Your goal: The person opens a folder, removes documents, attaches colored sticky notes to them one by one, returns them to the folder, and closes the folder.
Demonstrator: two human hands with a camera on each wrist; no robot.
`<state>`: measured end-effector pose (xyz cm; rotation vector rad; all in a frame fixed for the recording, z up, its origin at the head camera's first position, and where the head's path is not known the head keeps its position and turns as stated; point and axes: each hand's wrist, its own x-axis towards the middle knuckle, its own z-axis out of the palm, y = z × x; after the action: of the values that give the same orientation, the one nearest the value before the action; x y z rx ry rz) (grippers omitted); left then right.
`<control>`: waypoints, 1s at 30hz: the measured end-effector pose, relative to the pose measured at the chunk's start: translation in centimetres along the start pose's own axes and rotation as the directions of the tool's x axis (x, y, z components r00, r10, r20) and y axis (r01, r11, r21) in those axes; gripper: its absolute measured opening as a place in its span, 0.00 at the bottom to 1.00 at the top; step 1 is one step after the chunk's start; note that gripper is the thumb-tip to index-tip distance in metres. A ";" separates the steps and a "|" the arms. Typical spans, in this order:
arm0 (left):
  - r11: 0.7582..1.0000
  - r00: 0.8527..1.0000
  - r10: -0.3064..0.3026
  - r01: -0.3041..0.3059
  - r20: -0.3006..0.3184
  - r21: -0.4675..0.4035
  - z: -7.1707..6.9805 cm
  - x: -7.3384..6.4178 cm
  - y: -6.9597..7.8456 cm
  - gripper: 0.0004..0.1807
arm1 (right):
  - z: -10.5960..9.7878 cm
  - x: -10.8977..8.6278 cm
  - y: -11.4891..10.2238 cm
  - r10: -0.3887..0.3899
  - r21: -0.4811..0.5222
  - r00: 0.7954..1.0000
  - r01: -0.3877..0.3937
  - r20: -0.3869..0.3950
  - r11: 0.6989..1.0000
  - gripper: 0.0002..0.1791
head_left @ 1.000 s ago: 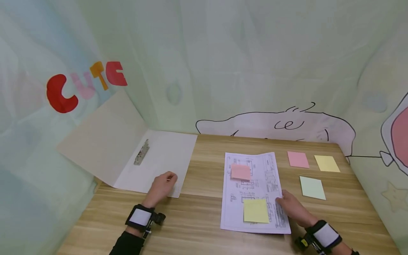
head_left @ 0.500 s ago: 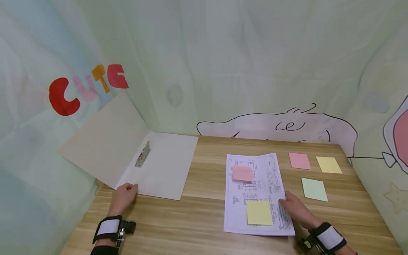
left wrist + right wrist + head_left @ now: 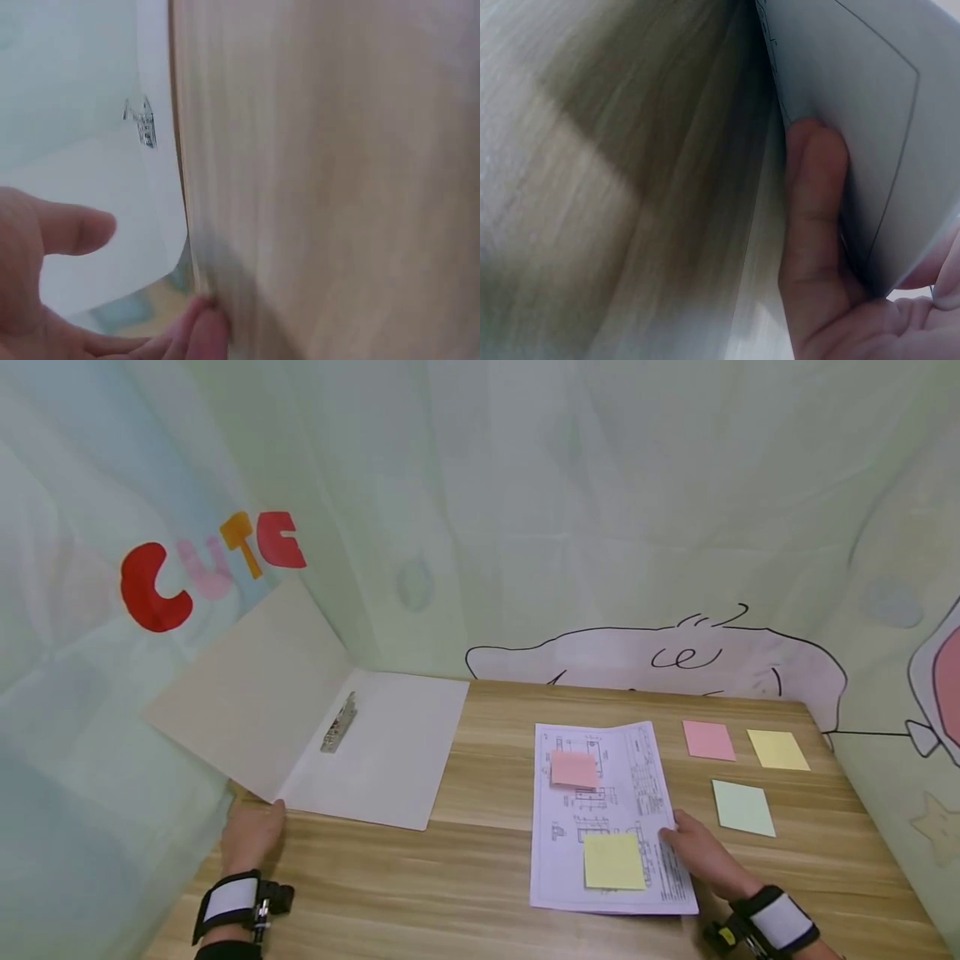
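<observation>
On the left lies a white file folder [image 3: 382, 752], its cover [image 3: 247, 693] raised and leaning toward the wall. A metal lever clip [image 3: 339, 724] sits near its spine. My left hand [image 3: 251, 837] is at the folder's near left corner. In the left wrist view the thumb [image 3: 82, 229] and fingers [image 3: 206, 330] stand apart, with no grip on the cover. My right hand [image 3: 705, 856] pinches the right edge of the printed drawing sheets [image 3: 555, 860]. The right wrist view shows fingers [image 3: 817, 195] against the paper's underside. A pink sticky note [image 3: 574, 769] and a yellow one [image 3: 614, 862] lie on the top sheet.
Pink [image 3: 708, 740], yellow [image 3: 778, 750] and pale green [image 3: 743, 807] sticky notes lie on the wooden table [image 3: 397, 885] to the right. A printed curtain [image 3: 525, 527] hangs behind the table and along its sides.
My left hand has moved left along the folder's near edge to its left corner, its fingers spreading from the earlier curl. The right hand keeps its hold on the sheets.
</observation>
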<state>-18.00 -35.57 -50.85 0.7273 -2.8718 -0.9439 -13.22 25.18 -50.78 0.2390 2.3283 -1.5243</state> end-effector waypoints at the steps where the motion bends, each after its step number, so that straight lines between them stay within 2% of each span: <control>1: 0.999 1.000 -0.008 0.007 -0.008 -0.042 0.0 0.3 -0.2 0.39 | -0.1 0.0 0.0 -0.002 0.000 1.000 0.002 0.004 1.000 0.22; 4: 0.971 1.000 -0.018 0.013 -0.018 -0.239 0.0 1.2 -0.5 0.38 | -0.2 0.2 0.1 -0.006 0.001 1.000 0.006 0.012 1.000 0.22; 7: 0.910 1.000 -0.018 0.015 -0.005 -0.414 0.1 2.3 -0.9 0.34 | -0.3 0.3 0.1 -0.005 0.005 1.000 0.005 0.019 1.000 0.22; 11: 0.858 0.998 -0.056 0.061 0.023 -0.509 0.3 3.4 -1.1 0.35 | -0.3 0.3 0.1 -0.015 0.023 0.999 0.014 0.030 1.000 0.22; 12: 0.853 0.998 -0.064 0.068 0.026 -0.518 0.3 3.5 -1.2 0.36 | -0.3 0.3 0.1 -0.017 0.028 0.999 0.016 0.031 0.999 0.22; 17: 0.854 0.997 -0.075 0.080 0.031 -0.513 0.5 3.9 -1.0 0.39 | -0.3 0.2 0.3 -0.020 0.044 0.999 0.018 0.031 0.999 0.23; 22: 0.850 0.997 -0.038 0.068 0.068 -0.522 0.5 3.7 -0.5 0.40 | -0.4 0.3 0.4 -0.019 0.071 1.000 0.018 0.024 0.997 0.23; 26: 0.876 0.993 -0.035 0.087 0.115 -0.475 0.5 3.1 -0.1 0.40 | -0.6 0.3 0.5 -0.030 0.114 0.999 0.027 0.028 0.993 0.23; 28: 0.888 0.992 -0.042 0.091 0.117 -0.452 0.5 2.7 0.0 0.39 | -0.7 0.2 0.5 -0.039 0.131 0.999 0.035 0.031 0.991 0.23; 30: 0.883 0.991 -0.030 0.087 0.130 -0.462 0.5 2.2 0.1 0.37 | -0.7 0.1 0.4 -0.046 0.131 0.998 0.042 0.031 0.990 0.24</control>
<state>-20.12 -36.20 -51.42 0.7271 -2.5488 -1.6576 -13.32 26.01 -50.88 0.1935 2.2248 -1.6911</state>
